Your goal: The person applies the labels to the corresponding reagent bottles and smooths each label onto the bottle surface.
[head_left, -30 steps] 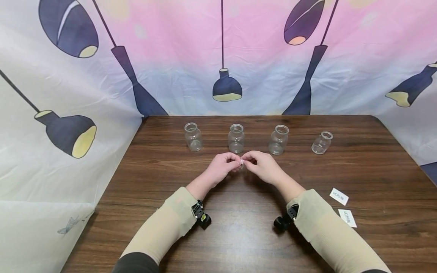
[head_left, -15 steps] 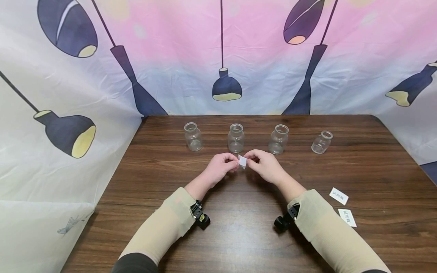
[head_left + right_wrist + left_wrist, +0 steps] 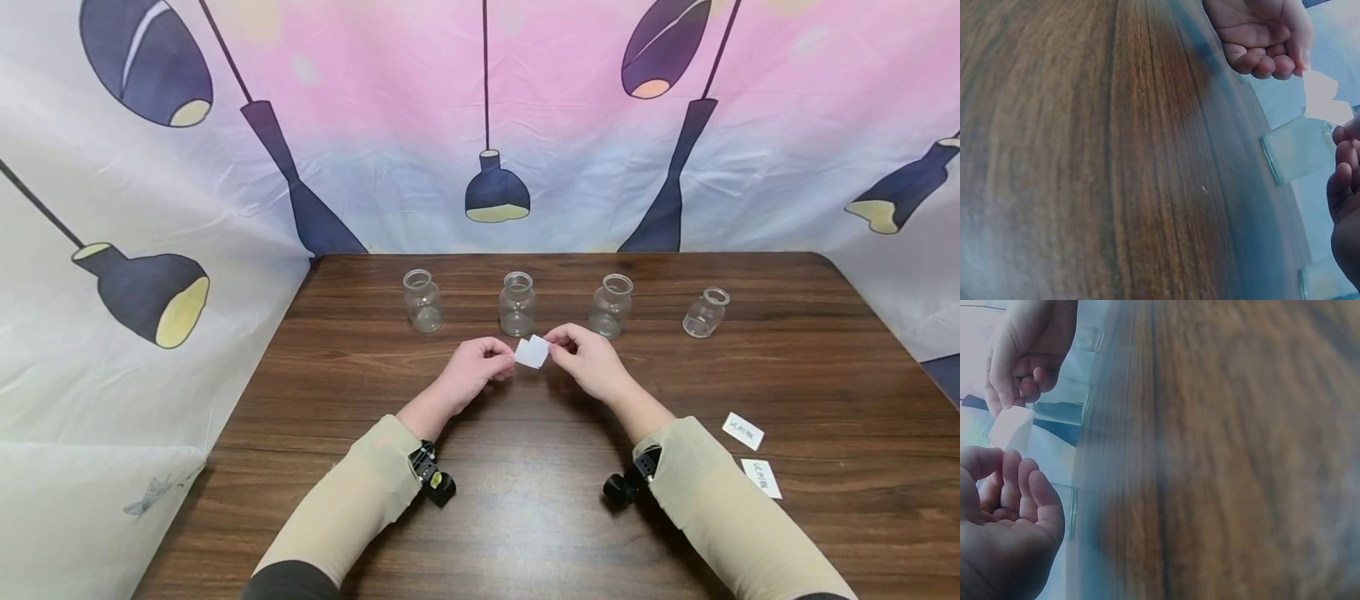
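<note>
While pinching the left edge of a small, flat, white paper slip (image 3: 532, 352) between thumb and fingertips of the bare left hand (image 3: 474, 367), holds the right edge likewise with the bare right hand (image 3: 592, 360). Has each grip closed down to the paper's thickness, with the other fingers loosely bent. Suspends the slip above the counter (image 3: 487, 550), near the second from left of four clear, round-shouldered glass jars (image 3: 517, 307). Stretches its long axis crosswise, from hand to hand, rising slightly toward the right in the head view, with the broad face toward the head camera. Shows two overlapping flaps and a notch along the upper edge; cannot tell one folded piece from two stacked ones. Works over dark-brown wood grain, with pale glare on the near side. Has the jars spaced in a row along the far side, with the rightmost smallest, and two white rectangular cards (image 3: 743, 431) with dark characters lying flat beside the right sleeve. Wears beige sleeves (image 3: 360, 487) and black wrist cameras (image 3: 432, 475). Faces a pink, white and pale-blue cloth backdrop (image 3: 570, 125) printed with dark-blue lamps (image 3: 498, 190).
</note>
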`<state>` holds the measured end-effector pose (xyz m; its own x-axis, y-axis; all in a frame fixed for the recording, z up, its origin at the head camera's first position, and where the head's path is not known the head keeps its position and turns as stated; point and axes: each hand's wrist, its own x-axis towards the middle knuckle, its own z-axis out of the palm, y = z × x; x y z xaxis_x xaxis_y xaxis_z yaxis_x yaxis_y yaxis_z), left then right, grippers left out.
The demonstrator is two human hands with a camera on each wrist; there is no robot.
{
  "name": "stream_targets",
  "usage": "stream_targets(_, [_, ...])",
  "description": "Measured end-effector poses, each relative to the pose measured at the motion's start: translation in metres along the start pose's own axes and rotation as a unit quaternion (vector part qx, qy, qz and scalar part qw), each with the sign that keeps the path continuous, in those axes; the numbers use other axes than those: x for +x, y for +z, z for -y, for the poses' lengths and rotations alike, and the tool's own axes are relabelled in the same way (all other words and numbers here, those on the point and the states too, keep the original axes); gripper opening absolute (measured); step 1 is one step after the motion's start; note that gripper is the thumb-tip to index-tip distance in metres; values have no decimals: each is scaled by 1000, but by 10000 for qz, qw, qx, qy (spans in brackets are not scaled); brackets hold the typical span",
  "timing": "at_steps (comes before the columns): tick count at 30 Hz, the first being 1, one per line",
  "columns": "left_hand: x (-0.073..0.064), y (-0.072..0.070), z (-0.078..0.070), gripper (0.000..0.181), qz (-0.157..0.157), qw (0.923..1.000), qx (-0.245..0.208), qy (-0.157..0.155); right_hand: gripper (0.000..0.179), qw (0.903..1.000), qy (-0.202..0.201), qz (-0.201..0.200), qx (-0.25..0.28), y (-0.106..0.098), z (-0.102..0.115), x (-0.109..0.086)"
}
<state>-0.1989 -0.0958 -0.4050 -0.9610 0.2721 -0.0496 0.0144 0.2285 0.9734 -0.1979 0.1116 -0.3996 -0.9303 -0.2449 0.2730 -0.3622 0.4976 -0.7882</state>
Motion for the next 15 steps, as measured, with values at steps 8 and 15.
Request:
stream_targets(8, [-2, -4, 2, 12, -112, 9999, 44, -69, 12, 10000, 41, -42, -19, 0, 0, 0])
stream_targets(15, [-5, -8, 4, 8, -135, 9998, -55, -113, 12, 9999, 106, -110, -37, -2, -1, 0])
